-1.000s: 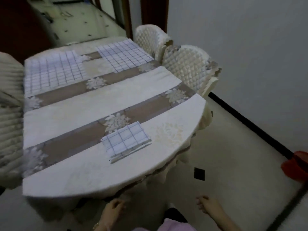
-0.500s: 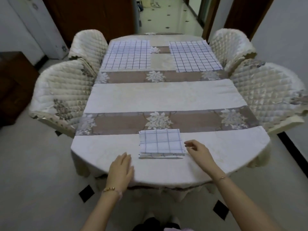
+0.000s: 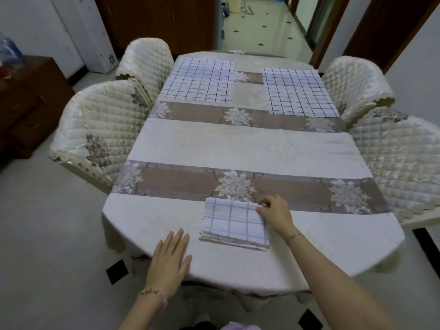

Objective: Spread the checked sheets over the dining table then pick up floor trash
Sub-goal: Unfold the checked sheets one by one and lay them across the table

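Note:
A folded stack of white sheets with blue checks [image 3: 234, 223] lies near the front edge of the dining table [image 3: 238, 144]. My right hand [image 3: 276, 211] pinches the stack's upper right corner. Flat on the tablecloth to the stack's left rests my left hand [image 3: 170, 258], fingers straight. Two unfolded checked sheets lie spread at the far end, one at the far left [image 3: 198, 79] and one at the far right [image 3: 298, 91].
Quilted cream chairs flank the table: two on the left [image 3: 95, 129] [image 3: 145, 65], two on the right [image 3: 400, 163] [image 3: 354, 84]. A dark wooden cabinet [image 3: 26, 101] stands at left. Dark diamond tiles [image 3: 117, 271] mark the floor under the table's front edge.
My view swung from the table's side to its front end. Both hands came up onto the table; my right hand moved onto the folded stack and took its corner.

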Tool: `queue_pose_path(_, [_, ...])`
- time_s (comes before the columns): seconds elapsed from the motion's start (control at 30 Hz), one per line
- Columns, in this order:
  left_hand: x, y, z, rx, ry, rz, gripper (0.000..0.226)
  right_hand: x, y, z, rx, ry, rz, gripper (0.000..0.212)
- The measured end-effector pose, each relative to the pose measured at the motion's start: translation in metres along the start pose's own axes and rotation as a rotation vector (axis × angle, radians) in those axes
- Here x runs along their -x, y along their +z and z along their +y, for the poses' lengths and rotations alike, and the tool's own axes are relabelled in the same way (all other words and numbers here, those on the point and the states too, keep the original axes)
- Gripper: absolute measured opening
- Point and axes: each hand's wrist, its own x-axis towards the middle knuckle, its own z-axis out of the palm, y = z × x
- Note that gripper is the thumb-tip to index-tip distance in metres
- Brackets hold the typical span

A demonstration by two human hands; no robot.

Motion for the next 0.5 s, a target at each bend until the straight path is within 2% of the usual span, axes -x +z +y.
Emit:
queue_pose_path(0.13, [-0.001, 0.002, -0.001, -0.018, 0.0, 0.001, 0.062, -0.001, 0.004, 0.006, -0.048, -0.016, 0.029, 0.005])
queue_pose_path(0.3, [-0.002, 0.003, 0.0, -0.03, -0.002, 0.006, 0.061, 0.0, 0.007, 0.014, -0.008, -0.054, 0.026, 0.024])
queue_pose_path(0.5, [0.0, 0.005, 0.003, 0.001, -0.016, 0.038, 0.062, 0.002, 0.007, 0.016, -0.08, -0.081, 0.051, 0.006])
